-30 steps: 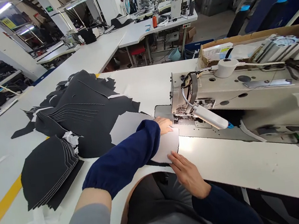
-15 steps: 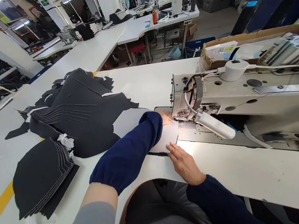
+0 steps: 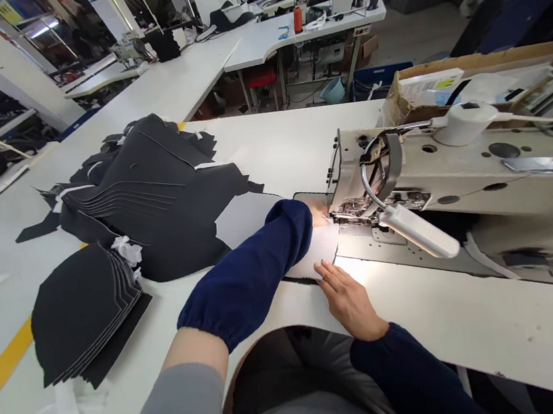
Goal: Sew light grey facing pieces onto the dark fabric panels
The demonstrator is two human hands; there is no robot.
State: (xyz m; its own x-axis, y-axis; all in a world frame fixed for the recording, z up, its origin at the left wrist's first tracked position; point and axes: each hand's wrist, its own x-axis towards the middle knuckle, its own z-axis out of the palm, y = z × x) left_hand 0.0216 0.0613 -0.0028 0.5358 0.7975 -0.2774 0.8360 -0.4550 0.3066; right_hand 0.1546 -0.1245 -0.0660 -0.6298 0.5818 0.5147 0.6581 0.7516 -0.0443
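Note:
A pale fabric piece (image 3: 319,249) with a dark underside edge lies on the table at the head of a sewing machine (image 3: 357,210). My left hand (image 3: 318,211) rests on it close to the needle area, its fingers mostly hidden by the dark blue sleeve and the machine. My right hand (image 3: 351,298) lies with fingers stretched out, fingertips touching the fabric's near right edge. A white lamp (image 3: 420,231) on a bendable arm lights the spot. More pale fabric (image 3: 244,214) extends left behind my left sleeve.
Dark cut panels (image 3: 155,202) are heaped on the table to the left, with a neat stack of rounded dark pieces (image 3: 77,305) nearer me. Behind the machine stands a cardboard box (image 3: 397,101) of supplies. Farther off, an orange thread cone (image 3: 297,20) stands on another table.
The whole view has shifted, so the table and machine appear farther right. Both hands keep about the same places on the fabric beside the machine.

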